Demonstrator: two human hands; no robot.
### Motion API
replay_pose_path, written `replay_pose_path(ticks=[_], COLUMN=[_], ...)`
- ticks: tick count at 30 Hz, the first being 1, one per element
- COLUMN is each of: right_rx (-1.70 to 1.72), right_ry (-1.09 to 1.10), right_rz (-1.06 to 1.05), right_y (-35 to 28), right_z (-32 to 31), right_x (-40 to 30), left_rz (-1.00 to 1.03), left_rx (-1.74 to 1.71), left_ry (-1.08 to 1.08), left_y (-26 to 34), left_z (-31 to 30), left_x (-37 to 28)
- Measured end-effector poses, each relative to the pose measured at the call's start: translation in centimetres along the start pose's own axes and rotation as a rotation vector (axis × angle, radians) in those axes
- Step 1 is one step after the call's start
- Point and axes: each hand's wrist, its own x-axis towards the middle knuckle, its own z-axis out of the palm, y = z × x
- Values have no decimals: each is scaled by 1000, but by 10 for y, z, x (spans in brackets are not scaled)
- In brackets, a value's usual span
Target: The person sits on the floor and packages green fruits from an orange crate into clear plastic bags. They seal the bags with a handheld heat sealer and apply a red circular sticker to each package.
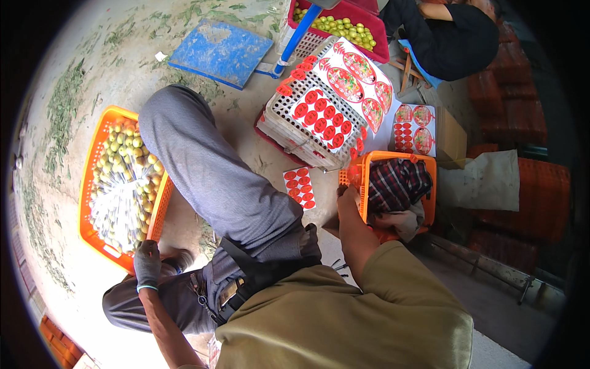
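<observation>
My left hand (147, 264) wears a grey glove and is curled over the near rim of an orange plastic basket (162, 217). Inside that basket sits a clear plastic bag (120, 191) of small green-yellow fruits, its gathered top facing up. My right hand (349, 196) is low against the left side of another orange basket (365, 184). Its fingers are partly hidden, so whether it holds anything is unclear. Dark checked cloth (398, 184) fills this basket. On the floor to the left of my right hand lies a sheet of round red stickers (300, 187).
Stacked white crates (295, 138) ahead bear sticker sheets (321, 119), with red stickers along the rim. Beyond are a blue platform scale (221, 50) and a magenta crate (378, 48) of green fruits. A seated person (454, 46) is at upper right, near a cardboard box (451, 138).
</observation>
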Motion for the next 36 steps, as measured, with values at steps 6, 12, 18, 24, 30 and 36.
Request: replay_pose_path(ticks=[6,12,18,24,30,36], right_rx=[36,-253,-460,-377,-888,-1509], right_ry=[19,-141,-722,-1429,-2126,-2364], right_rz=[-64,32,123,-250,-421,-555], right_y=[-8,-18,-52,-88,87,306], right_z=[3,13,41,207,272,250], right_x=[-3,-20,-173,-438,-652,-677], left_rz=[-21,-94,-169,-131,-278,-448], left_rx=[-25,6,-27,13,-13,-22], left_ry=[-14,-47,35,84,219,416], left_y=[9,-3,29,23,20,-6], left_z=[2,9,-21,-20,-35,-51], left_x=[3,-1,-7,-17,-31,-25])
